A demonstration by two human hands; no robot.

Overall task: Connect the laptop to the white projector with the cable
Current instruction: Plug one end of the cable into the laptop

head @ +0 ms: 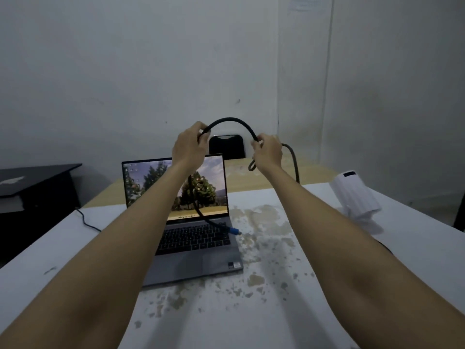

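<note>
both hands (190, 144) (268, 150) gripping black cable (232, 121)

Cable (231, 121): black throughout, with a blue connector (232, 230) at one end. Laptop (193, 258): grey body, black keys, black screen bezel; screen shows dark green trees against a pale sky above a tan strip of ground. Projector (354, 195): white, ribbed pattern of parallel lines on its casing, one small dark panel at its top. Table (251, 311): white surface, mottled with brown patches and speckles. Chair (227, 146): black. Wall (125, 71): plain pale grey
</note>
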